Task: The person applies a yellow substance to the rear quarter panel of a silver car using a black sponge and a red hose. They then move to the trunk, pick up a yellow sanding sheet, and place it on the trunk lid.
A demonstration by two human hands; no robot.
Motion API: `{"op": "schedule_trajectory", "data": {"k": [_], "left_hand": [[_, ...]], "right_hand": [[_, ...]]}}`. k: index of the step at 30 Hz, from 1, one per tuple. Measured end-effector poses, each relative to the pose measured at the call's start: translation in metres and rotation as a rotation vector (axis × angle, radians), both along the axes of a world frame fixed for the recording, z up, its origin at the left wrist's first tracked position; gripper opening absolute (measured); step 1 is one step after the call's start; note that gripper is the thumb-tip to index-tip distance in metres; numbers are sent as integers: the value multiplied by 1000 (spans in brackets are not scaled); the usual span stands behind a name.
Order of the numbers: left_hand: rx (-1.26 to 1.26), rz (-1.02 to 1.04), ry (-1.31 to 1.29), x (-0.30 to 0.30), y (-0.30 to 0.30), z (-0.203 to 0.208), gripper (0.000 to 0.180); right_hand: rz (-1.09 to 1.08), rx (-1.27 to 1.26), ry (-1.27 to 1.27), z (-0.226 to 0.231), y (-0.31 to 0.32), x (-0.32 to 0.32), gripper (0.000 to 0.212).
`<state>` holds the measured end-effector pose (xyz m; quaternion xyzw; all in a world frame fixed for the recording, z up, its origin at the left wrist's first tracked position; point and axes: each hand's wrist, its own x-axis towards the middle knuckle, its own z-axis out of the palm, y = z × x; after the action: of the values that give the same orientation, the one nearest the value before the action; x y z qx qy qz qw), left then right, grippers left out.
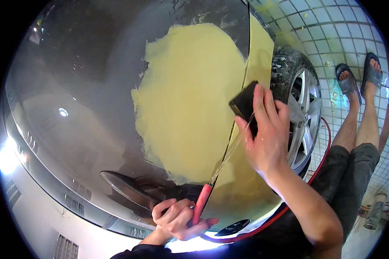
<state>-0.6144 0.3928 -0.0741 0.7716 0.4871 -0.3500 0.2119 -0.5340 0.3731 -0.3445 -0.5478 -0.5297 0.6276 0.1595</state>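
my right hand (268, 129) grips a dark, squared block (243, 102) at the right of the pale yellow, ragged-edged patch (190, 99), near the wheel (304, 97). my left hand (177, 218) is closed round a red hose (202, 200), a thin clear stream leaving its tip. my fingers cover part of the block and some hose; the block's underside is hidden.
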Motion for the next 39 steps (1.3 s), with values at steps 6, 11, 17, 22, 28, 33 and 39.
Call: {"op": "schedule_trajectory", "data": {"k": [6, 11, 17, 22, 28, 33, 39], "left_hand": [[-25, 25, 6, 3, 1, 3, 48], [2, 31, -22, 0, 0, 2, 47], [-13, 47, 21, 0, -9, 8, 47], [15, 30, 13, -3, -8, 5, 46], [-14, 44, 23, 0, -9, 8, 46], [-15, 59, 24, -1, -10, 8, 48], [-12, 76, 8, -4, -17, 10, 48]], "right_hand": [[23, 4, 147, -9, -1, 16, 72], [29, 76, 171, -33, 6, 12, 73], [190, 57, 246, -19, -10, 48, 83], [163, 173, 237, -58, 18, 27, 86], [191, 117, 350, -38, -10, 52, 89], [109, 146, 340, -65, 16, 26, 83], [112, 100, 348, -42, -6, 41, 84]]}}
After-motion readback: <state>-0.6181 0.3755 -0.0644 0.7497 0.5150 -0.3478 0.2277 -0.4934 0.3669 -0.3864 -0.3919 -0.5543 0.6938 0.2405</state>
